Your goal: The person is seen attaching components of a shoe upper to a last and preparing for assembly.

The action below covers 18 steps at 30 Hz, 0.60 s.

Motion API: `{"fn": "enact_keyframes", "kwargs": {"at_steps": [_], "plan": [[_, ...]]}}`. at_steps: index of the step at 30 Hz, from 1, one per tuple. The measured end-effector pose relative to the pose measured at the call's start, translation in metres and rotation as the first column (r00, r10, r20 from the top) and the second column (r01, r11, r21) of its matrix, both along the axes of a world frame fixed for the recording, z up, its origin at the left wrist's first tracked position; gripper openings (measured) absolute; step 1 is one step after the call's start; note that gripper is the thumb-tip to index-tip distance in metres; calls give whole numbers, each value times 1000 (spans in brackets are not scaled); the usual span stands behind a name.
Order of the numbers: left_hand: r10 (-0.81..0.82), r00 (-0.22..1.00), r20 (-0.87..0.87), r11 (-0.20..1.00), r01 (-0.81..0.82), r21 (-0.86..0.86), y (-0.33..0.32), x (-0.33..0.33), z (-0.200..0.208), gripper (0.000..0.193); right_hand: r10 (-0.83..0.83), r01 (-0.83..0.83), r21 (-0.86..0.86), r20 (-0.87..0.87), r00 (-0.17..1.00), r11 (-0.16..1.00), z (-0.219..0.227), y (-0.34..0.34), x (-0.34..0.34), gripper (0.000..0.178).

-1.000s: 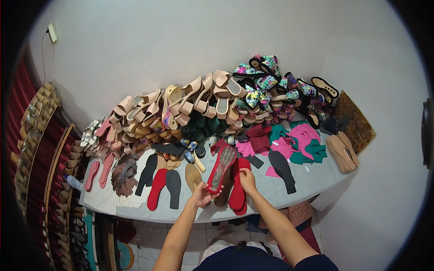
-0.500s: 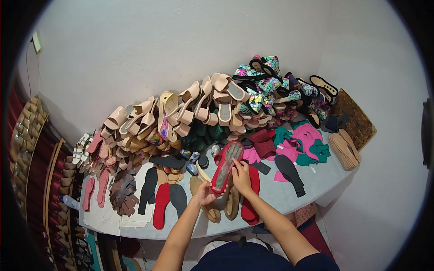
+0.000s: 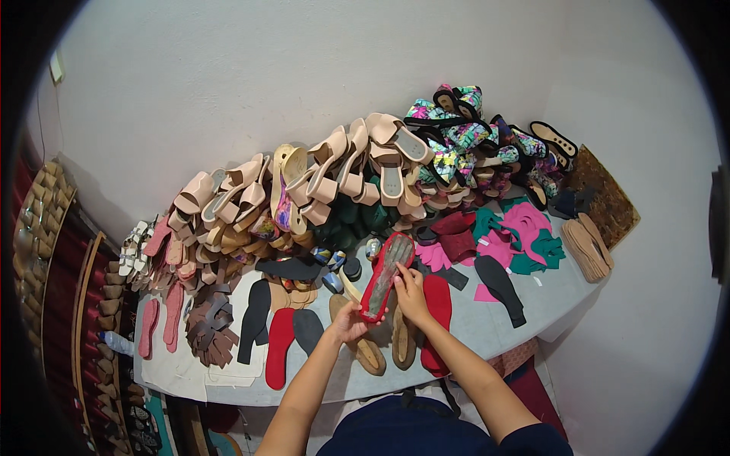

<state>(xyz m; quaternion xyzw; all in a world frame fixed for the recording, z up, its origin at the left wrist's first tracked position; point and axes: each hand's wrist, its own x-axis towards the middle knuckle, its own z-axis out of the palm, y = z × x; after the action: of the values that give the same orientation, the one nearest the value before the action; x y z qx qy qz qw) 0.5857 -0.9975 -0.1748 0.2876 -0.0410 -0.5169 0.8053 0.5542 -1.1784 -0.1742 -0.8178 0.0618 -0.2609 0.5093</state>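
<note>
Both hands hold a red shoe sole (image 3: 385, 273) tilted up above the grey table (image 3: 494, 334). Its grey, glue-smeared face is turned toward me. My left hand (image 3: 347, 322) grips its near end from below. My right hand (image 3: 411, 292) holds its right edge, fingers pressed on the grey face. Under the hands lie tan soles (image 3: 365, 346) and a flat red insole (image 3: 437, 319).
A long heap of beige sandals (image 3: 319, 182) and patterned sandals (image 3: 464, 144) runs along the wall. Black, red and pink insoles (image 3: 262, 327), brown straps (image 3: 209, 323), pink and green cut pieces (image 3: 525, 235) and stacked tan soles (image 3: 585, 247) cover the table. Racks (image 3: 53, 273) stand at left.
The red sole has been lifted off the table and tipped up toward me, and both hands have shifted their grip on it. The view has tilted slightly.
</note>
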Motion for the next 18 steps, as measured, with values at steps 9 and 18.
{"fn": "enact_keyframes", "kwargs": {"at_steps": [9, 18], "plan": [[-280, 399, 873, 694, -545, 471, -20, -17, 33, 59, 192, -117, 495, -105, 976, 861, 19, 9, 13, 35], [303, 941, 151, 929, -327, 172, -8, -3, 35, 55, 500, -262, 724, -130, 856, 638, 31, 36, -12, 52]]}}
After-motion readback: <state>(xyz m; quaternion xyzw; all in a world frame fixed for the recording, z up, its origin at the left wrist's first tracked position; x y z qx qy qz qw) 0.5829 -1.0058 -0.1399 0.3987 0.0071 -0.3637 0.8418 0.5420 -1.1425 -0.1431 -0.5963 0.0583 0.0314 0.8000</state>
